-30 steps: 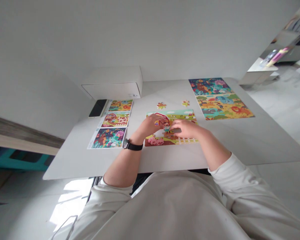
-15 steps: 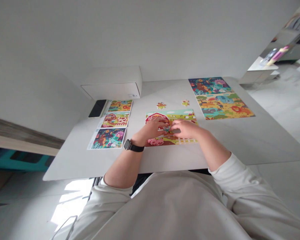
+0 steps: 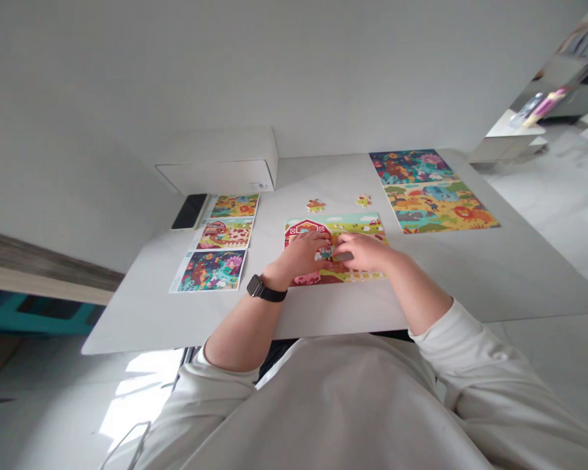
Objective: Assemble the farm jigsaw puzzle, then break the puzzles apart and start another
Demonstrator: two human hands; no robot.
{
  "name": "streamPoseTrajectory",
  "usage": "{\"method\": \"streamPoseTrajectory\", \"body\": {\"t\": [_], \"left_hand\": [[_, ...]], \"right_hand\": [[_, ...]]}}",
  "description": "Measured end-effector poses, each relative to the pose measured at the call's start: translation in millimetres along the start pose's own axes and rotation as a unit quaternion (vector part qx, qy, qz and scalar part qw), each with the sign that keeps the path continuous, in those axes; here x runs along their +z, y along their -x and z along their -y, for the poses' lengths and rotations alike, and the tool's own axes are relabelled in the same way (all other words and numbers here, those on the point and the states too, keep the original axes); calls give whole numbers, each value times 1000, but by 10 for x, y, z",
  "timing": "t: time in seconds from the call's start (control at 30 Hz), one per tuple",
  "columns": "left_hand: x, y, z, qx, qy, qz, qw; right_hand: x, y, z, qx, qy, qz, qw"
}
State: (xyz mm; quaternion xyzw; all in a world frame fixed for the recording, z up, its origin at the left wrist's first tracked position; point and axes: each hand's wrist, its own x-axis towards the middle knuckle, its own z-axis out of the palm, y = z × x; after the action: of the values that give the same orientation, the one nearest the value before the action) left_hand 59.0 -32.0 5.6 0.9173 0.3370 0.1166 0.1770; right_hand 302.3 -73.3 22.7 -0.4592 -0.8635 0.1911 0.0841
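In the head view, the left hand [image 3: 301, 251] and right hand [image 3: 362, 251] met over the farm puzzle [image 3: 336, 248] lying mid-table [image 3: 470, 274], fingertips together pinching a small puzzle piece [image 3: 327, 252] against it, with two loose pieces [image 3: 316, 205] just beyond.

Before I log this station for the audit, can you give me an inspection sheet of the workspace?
Surface: white table, pushed against a pale wall.
Job's things: farm puzzle in front of the person, with a red barn; two loose pieces beyond it.
Clutter: three picture cards at left; dark phone; white box; finished puzzles at far right.
Hands: left hand and right hand rest together on the farm puzzle, fingers meeting at a small piece; grip unclear. Black watch on the left wrist.
Cables: nothing seen.
Surroundings: pale floor, low white shelf at right.
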Motion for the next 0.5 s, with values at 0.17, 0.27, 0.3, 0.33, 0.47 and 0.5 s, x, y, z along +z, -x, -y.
{"method": "streamPoseTrajectory", "body": {"t": [0.17, 0.27, 0.3, 0.33, 0.47, 0.5], "left_hand": [[30, -19, -2, 0, -2, -1, 1000], [41, -27, -10, 1, -2, -6, 1000], [44, -29, -13, 0, -3, -7, 1000], [46, -31, -14, -1, -4, -9, 1000], [44, -38, -14, -11, -13, -9, 1000], [40, -38, -14, -11, -16, -8, 1000]], "right_hand": [[-14, 3, 21, 6, -2, -1, 1000], [-13, 6, 35, 12, 4, -1, 1000], [-12, 6, 43, 16, 6, 0, 1000], [-12, 6, 54, 21, 9, 0, 1000], [-13, 0, 124, 38, 22, 2, 999], [-15, -3, 141, 40, 27, 4, 999]]}}
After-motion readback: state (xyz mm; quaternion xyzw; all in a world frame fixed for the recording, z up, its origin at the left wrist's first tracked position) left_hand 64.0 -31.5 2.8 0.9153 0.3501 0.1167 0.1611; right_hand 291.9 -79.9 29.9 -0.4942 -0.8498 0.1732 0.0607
